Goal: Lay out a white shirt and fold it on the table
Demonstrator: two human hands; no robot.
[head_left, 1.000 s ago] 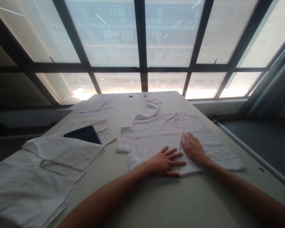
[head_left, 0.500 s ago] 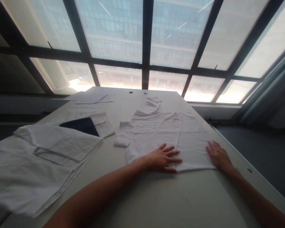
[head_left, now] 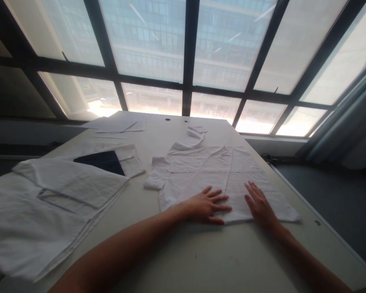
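Observation:
A white shirt (head_left: 201,167) lies spread on the pale table (head_left: 219,260), collar toward the window and one side folded over down the middle. My left hand (head_left: 208,205) lies flat on the shirt's near hem, fingers spread. My right hand (head_left: 259,205) rests flat on the folded right part of the shirt, fingers stretched out. Neither hand holds anything.
A stack of folded white garments (head_left: 55,203) fills the left side of the table. Behind it a dark flat item (head_left: 102,161) lies on another white garment. Loose papers (head_left: 116,126) sit at the far left edge. Large windows rise behind the table; its right edge drops to dark floor.
My right hand slid out to the shirt's right edge, then came back inward onto the cloth. My left hand stayed pressed on the hem.

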